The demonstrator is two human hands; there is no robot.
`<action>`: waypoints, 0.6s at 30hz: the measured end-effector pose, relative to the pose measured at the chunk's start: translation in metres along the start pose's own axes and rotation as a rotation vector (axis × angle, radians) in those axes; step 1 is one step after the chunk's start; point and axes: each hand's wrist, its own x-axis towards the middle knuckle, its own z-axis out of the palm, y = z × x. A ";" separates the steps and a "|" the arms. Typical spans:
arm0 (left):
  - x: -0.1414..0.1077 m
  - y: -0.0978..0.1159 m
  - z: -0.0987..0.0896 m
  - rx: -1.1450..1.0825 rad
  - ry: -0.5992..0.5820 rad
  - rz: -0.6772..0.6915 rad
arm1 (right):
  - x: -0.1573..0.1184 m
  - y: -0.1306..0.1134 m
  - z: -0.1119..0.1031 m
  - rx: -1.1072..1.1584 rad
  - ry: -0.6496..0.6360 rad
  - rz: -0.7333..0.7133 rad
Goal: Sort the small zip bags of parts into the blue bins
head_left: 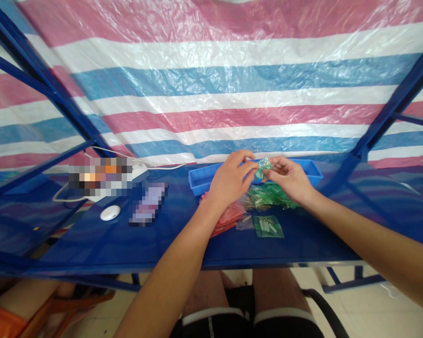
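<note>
A small green plastic bag [263, 165] is held up between my two hands above the blue tabletop. My right hand [291, 178] pinches its right side between thumb and fingers. At the bag's left edge, my left hand [232, 176] has thumb and forefinger closed on it, the other fingers curved above. Below lies a heap of green plastic bags [268, 195]. Under my left wrist is a stack of red plastic bags [229, 219], partly hidden by the forearm. One flat green bag with small pale rods and metal pieces [269, 226] lies nearer me, beside a clear bag [245, 222].
Blue plastic bins [204, 179] stand behind my hands. Leftward on the table [183, 244] are a phone [148, 204], a white round case [110, 213] and a power strip [139, 170] with cables. Blue metal posts [384, 103] frame a striped sheet. Another person's leg [24, 298] shows lower left.
</note>
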 end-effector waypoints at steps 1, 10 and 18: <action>0.000 -0.001 0.001 0.006 -0.017 0.031 | 0.000 0.000 0.000 -0.002 0.011 0.004; -0.003 -0.003 0.005 -0.014 -0.126 0.099 | -0.005 -0.011 0.005 0.086 0.032 0.061; -0.002 -0.010 0.003 0.001 -0.093 0.125 | -0.008 -0.020 0.004 0.166 -0.040 0.123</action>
